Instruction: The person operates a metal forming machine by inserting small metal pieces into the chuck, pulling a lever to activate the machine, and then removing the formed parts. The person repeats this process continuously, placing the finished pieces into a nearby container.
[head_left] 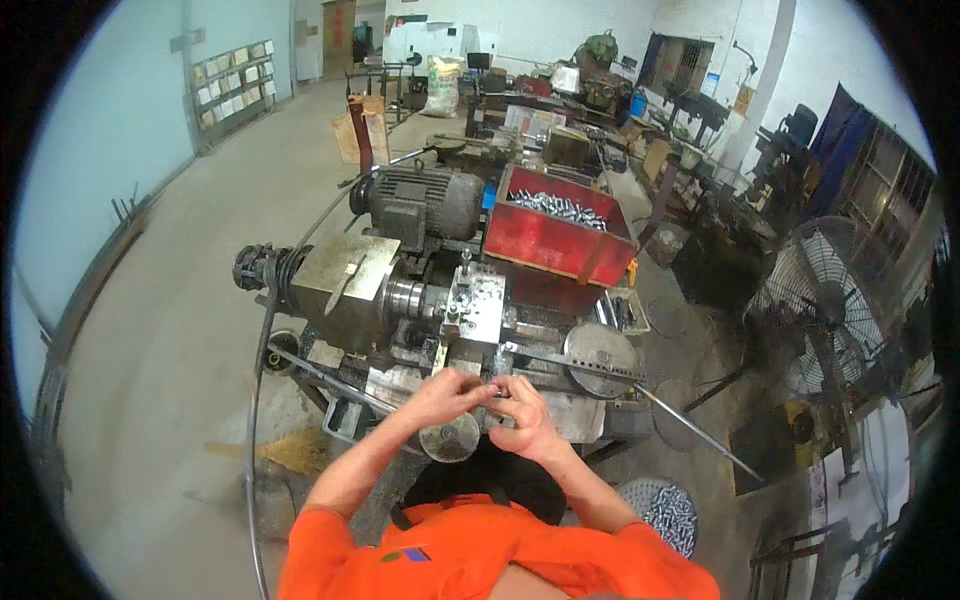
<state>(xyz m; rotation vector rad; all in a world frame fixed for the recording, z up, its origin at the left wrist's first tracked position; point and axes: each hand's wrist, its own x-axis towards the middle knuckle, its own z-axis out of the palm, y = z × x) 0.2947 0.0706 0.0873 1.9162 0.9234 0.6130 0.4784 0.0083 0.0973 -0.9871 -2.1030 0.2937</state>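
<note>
My left hand (448, 396) and my right hand (524, 416) meet in front of a small lathe (345, 285). Both are closed, with their fingertips pinching a small metal part (497, 392) that the fingers mostly cover. Just beyond them sits the lathe's tool block (475, 308), close to the round chuck (406, 298). Below my left hand is a round handwheel (449, 438). A flat bar with a row of holes (570, 360) reaches out to the right of my hands.
Behind the lathe stands a red bin (550, 246) holding many small metal parts. A motor (425, 205) lies to its left. By my right elbow is a basket of similar parts (670, 515). Long rods (700, 430) stick out on the right, near a large fan (825, 300).
</note>
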